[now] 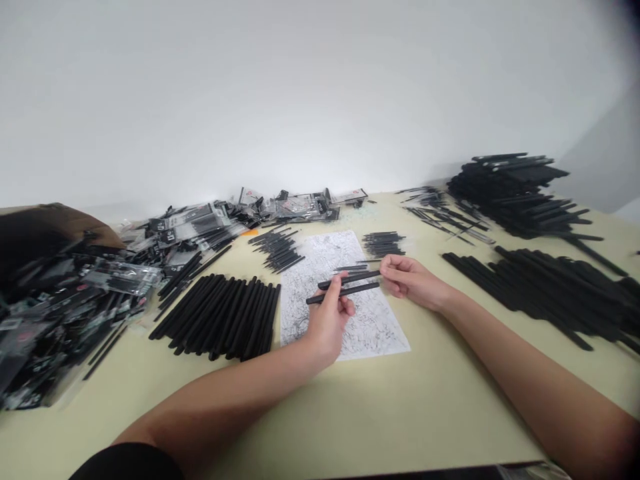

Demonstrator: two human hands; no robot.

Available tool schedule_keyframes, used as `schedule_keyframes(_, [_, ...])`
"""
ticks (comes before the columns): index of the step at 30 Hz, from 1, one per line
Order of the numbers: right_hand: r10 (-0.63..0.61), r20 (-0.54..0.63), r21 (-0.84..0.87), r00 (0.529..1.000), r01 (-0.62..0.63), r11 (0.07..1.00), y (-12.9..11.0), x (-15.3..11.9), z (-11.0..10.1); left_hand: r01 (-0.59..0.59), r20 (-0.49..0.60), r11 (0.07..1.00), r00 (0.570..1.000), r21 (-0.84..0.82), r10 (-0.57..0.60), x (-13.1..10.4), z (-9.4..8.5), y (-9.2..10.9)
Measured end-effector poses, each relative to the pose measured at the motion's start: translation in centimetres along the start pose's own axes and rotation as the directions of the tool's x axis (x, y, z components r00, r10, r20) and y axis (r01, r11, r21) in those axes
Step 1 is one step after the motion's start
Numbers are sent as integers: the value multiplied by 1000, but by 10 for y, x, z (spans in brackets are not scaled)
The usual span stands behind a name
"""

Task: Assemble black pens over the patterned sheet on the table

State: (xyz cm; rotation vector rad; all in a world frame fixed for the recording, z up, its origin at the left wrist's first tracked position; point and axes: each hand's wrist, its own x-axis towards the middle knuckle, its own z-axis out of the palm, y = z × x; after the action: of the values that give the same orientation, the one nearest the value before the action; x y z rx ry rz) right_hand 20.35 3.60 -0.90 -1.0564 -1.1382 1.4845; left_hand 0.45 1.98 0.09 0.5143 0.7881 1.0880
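On the pale yellow surface [380,413] both forearms reach forward from the near edge. The left hand [327,320] is closed, its fingers curled around two thin black sticks [347,283], and the right hand [407,277] pinches the right ends of the same sticks with its fingertips. The sticks are matte black, straight and slim, lying almost level, one just above the other, over a white printed sheet [373,330] that lies flat under the hands. Left of the sheet a tidy row of black sticks [220,317] lies side by side, close to the left forearm. To the right, well apart from the right arm, there is a long dark heap of sticks [550,293]. Behind the sheet two small bundles [280,250] and [383,243] lie on the surface. At the far left, many clear packets [75,300] with black content are piled loosely, and more packets [300,203] lie along the wall. At the far right a tall stack of black sticks [515,193] stands near the white wall [300,87].
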Motion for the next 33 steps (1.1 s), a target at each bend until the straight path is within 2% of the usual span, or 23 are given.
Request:
schedule_keyframes(4, [-24, -21, 12, 999, 24, 1000, -1, 0, 0, 3, -18, 1000, 1000, -6, -4, 0, 0, 1])
schedule_keyframes(10, [44, -60, -49, 997, -47, 998, 2, 2, 2, 16, -38, 1000, 999, -18, -17, -1, 1, 2])
schedule_keyframes(15, [39, -3, -145, 999, -39, 989, 1, 2, 1, 12, -36, 1000, 999, -1, -12, -1, 0, 2])
schedule_keyframes(23, [25, 12, -148, 1000, -23, 989, 2, 3, -2, 17, -29, 1000, 999, 10, -16, 1, -2, 0])
schedule_keyframes(28, [39, 0, -284, 999, -37, 958, 0, 1, 2, 12, -17, 1000, 1000, 7, -12, 1, -2, 0])
schedule_keyframes(33, [30, 64, -376, 998, -4, 927, -4, -2, 3, 16, -2, 1000, 1000, 21, -16, 1, -2, 1])
